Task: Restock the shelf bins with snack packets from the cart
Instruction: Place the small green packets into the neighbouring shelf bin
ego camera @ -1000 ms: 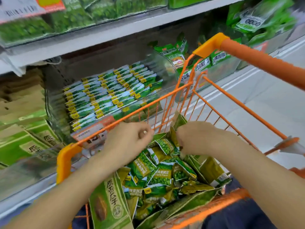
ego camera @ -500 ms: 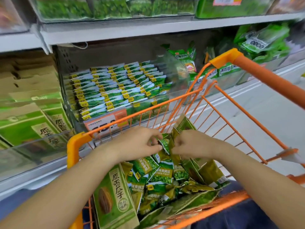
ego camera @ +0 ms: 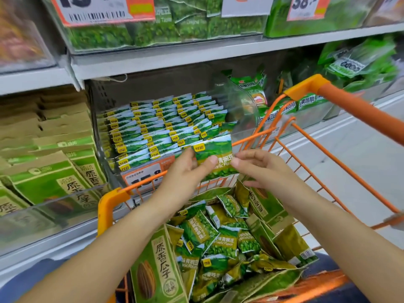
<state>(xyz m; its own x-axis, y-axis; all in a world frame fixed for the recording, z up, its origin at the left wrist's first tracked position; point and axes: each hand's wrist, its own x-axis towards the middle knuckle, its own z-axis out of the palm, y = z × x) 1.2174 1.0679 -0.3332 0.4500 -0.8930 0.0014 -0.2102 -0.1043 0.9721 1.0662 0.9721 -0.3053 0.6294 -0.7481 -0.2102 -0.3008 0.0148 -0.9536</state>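
A green packet (ego camera: 215,158) is held up by the left hand (ego camera: 185,171). The right hand (ego camera: 255,169), just beside it, is open. The cart (ego camera: 334,162) is under both hands.

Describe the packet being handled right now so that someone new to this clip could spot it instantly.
Start at the orange wire cart facing the shelf. Above its front rim, the left hand pinches a small green garlic-flavour pea packet, the right hand open beside it. Identical packets lie loose in the cart or filed in the clear shelf bin; only this one is held up in the air.
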